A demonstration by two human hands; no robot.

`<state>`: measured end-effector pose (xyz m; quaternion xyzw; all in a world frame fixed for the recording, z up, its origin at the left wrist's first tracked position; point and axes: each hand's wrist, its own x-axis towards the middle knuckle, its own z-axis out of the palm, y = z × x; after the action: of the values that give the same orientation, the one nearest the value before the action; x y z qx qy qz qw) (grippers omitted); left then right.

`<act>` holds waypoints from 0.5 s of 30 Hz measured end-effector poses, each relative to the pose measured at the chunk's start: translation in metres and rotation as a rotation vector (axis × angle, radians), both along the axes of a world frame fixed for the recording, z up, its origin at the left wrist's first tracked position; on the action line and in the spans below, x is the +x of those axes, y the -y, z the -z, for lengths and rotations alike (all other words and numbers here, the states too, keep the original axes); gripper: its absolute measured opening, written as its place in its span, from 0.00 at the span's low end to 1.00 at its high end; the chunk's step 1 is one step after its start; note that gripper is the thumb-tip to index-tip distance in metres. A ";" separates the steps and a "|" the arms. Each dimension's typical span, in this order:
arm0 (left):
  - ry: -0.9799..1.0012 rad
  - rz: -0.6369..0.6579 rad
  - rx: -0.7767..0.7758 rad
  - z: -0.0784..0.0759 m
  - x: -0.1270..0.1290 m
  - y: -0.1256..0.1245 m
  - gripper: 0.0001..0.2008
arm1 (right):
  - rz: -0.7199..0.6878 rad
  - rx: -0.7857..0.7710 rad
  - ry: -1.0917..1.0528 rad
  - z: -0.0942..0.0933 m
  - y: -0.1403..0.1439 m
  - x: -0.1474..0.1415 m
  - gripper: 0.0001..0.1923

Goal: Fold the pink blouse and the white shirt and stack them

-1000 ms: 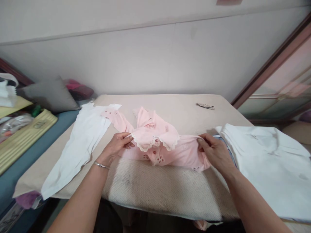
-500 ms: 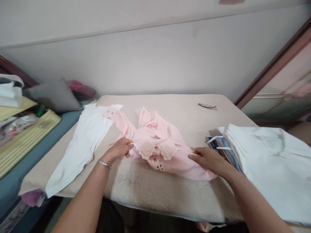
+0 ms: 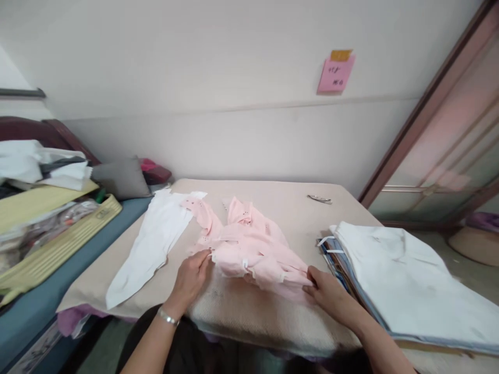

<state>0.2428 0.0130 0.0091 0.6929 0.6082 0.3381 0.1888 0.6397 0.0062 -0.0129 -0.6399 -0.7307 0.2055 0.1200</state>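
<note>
While the pink garment lies bunched at the centre of the frame on the covered tabletop, uneven pull between the two hands could strain or skew its thin fabric. Its upper-left end overlaps the white cloth at left and may drag it. Left hand: lower centre, knuckles up, fingers pinching the near left edge. Right hand: angled in from lower right, fingers pinching the right side.

- I seem to be in a room at home.
- To my left, a grey cushion sits on a blue bed or seat.
- To my right, a glass-panelled door.
- Near me, a cloth-covered table.
</note>
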 end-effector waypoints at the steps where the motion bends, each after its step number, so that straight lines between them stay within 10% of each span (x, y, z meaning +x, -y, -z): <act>1: 0.010 -0.021 0.066 -0.006 -0.004 0.019 0.15 | 0.009 0.045 -0.011 -0.007 0.015 -0.003 0.03; 7: -0.074 -0.115 0.494 -0.064 -0.023 0.116 0.17 | -0.057 0.218 -0.125 -0.076 0.086 -0.013 0.10; 15: -0.183 -0.440 0.842 -0.217 -0.022 0.166 0.25 | 0.038 0.825 -0.155 -0.265 0.118 -0.010 0.09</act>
<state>0.2208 -0.1528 0.2263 0.5908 0.5647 0.5246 -0.2384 0.6300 -0.1117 0.2526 -0.5342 -0.7285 -0.0592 0.4247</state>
